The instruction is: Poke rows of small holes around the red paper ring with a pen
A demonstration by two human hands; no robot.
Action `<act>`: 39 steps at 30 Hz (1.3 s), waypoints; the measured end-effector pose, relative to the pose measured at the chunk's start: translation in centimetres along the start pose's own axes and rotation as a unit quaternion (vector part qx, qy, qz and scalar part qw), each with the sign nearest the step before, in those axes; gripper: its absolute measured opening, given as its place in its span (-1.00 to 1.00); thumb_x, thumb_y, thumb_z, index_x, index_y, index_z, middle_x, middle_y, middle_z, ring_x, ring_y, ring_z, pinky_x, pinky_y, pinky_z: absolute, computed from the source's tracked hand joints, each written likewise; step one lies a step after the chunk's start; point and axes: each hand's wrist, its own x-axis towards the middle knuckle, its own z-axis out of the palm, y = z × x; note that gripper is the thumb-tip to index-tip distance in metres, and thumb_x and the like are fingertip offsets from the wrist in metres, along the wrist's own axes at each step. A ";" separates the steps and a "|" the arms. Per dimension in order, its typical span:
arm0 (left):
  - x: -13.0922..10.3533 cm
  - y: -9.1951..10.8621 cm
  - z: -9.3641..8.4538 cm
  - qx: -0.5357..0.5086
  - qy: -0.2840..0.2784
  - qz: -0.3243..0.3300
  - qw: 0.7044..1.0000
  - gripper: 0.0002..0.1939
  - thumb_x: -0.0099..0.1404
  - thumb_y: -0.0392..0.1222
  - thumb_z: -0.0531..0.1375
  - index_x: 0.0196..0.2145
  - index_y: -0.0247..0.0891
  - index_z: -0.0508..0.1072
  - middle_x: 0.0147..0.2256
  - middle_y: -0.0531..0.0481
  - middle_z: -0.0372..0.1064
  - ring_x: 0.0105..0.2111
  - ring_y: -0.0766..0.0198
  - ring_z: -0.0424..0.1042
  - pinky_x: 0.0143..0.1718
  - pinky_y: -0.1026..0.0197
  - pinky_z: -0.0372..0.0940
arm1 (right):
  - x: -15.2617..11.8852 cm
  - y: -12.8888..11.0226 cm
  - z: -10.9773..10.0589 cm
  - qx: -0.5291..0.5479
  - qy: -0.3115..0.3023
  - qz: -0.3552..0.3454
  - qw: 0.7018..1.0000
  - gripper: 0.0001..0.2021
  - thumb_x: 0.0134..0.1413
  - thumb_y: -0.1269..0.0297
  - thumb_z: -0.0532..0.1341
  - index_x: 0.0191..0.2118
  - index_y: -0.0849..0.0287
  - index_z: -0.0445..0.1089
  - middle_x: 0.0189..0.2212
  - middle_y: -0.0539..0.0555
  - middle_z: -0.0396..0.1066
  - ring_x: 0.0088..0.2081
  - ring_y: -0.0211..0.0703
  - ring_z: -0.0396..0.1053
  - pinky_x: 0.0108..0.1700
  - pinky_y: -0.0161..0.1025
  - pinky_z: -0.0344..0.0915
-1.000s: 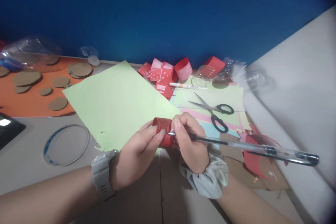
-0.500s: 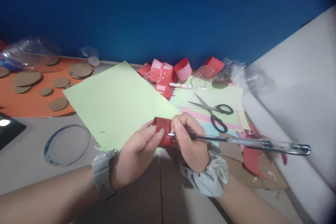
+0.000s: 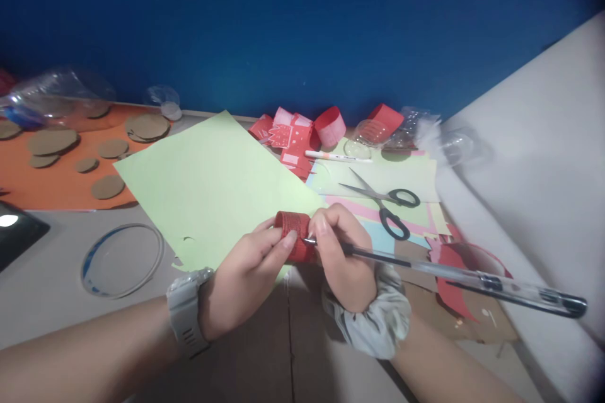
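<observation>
A small red paper ring (image 3: 292, 221) with dark marks on its surface is pinched in my left hand (image 3: 248, 277), whose wrist bears a grey watch. My right hand (image 3: 344, 258) grips a clear pen (image 3: 416, 262), its tip touching or very near the ring's right part and its far end pointing right. A pale green sheet (image 3: 208, 182) lies under and behind my left hand. Open scissors (image 3: 378, 195) with black handles rest on coloured paper behind my right hand.
Cardboard discs (image 3: 108, 187) lie on orange paper (image 3: 61, 182) at left, near a tape ring (image 3: 121, 261) and a dark device (image 3: 19, 233). Red paper pieces (image 3: 329, 126), a white marker (image 3: 338, 156) and clear plastic parts (image 3: 362, 138) line the blue wall (image 3: 302, 25). Cardboard (image 3: 472, 321) lies at right.
The pen has tilted, its far end swinging down and slightly right. Both hands keep nearly the same place and hold.
</observation>
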 end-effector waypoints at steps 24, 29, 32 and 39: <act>-0.1 -0.2 -0.2 -0.023 -0.008 0.005 1.000 -0.65 0.52 -0.11 0.01 -0.37 -0.26 0.45 -0.16 -0.09 0.46 -0.11 0.14 0.35 0.08 0.16 0.22 | -0.2 0.1 -0.1 0.004 -0.031 -0.018 0.999 -0.70 0.41 0.29 0.11 -0.43 0.11 0.13 -0.53 -0.12 0.07 -0.50 -0.29 0.05 -0.44 -0.28 0.05; -0.1 -0.3 -0.1 -0.037 -0.015 0.007 0.999 -0.66 0.52 -0.12 0.00 -0.35 -0.26 0.44 -0.15 -0.09 0.44 -0.08 0.14 0.34 0.10 0.14 0.21 | -0.2 0.2 -0.2 0.005 -0.026 -0.018 0.999 -0.71 0.41 0.30 0.10 -0.42 0.11 0.15 -0.53 -0.12 0.07 -0.49 -0.30 0.06 -0.43 -0.29 0.06; 0.0 -0.2 -0.1 -0.035 -0.014 -0.001 0.999 -0.67 0.52 -0.11 0.01 -0.34 -0.26 0.43 -0.15 -0.09 0.42 -0.10 0.14 0.34 0.09 0.13 0.21 | -0.2 0.2 -0.2 0.006 -0.020 -0.012 1.000 -0.72 0.42 0.30 0.10 -0.40 0.11 0.17 -0.52 -0.12 0.08 -0.50 -0.31 0.05 -0.43 -0.29 0.05; 0.0 -0.2 -0.2 -0.031 -0.014 0.003 0.999 -0.67 0.51 -0.10 0.01 -0.37 -0.25 0.39 -0.22 -0.08 0.36 -0.12 0.14 0.32 0.08 0.12 0.22 | -0.2 0.2 -0.3 0.020 -0.050 -0.022 0.998 -0.69 0.41 0.28 0.12 -0.43 0.11 0.12 -0.54 -0.12 0.06 -0.50 -0.30 0.05 -0.44 -0.27 0.04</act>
